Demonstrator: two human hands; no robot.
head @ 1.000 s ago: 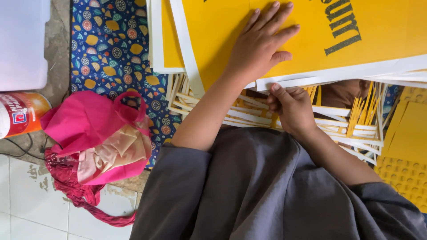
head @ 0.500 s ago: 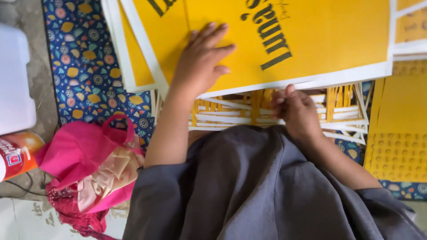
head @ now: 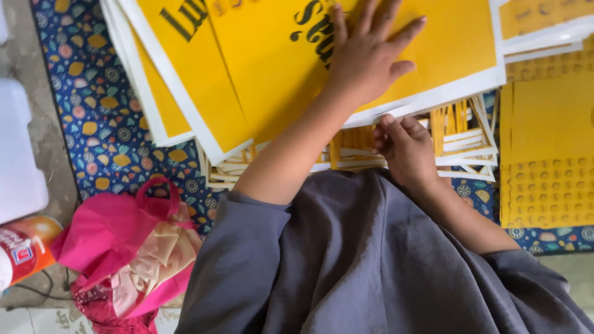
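Observation:
A large yellow printed sheet point(head: 260, 68) with a white border lies on top of a stack of like sheets. My left hand point(head: 365, 59) rests flat on it, fingers spread, holding nothing. My right hand point(head: 405, 148) is curled at the sheet's near white edge, fingers pinching it just above a pile of cut yellow and white paper strips point(head: 461, 133). My grey sleeves fill the bottom of the view.
A blue patterned mat point(head: 105, 124) lies under the paper. To the right are yellow sheets with punched round shapes point(head: 547, 185). A pink cloth bag point(head: 124, 241) sits at lower left, with an orange can point(head: 25, 247) and a white container point(head: 18, 161) beside it.
The top yellow sheet has turned and slid towards me and to the left under my left hand. My right hand has stayed curled at its near edge.

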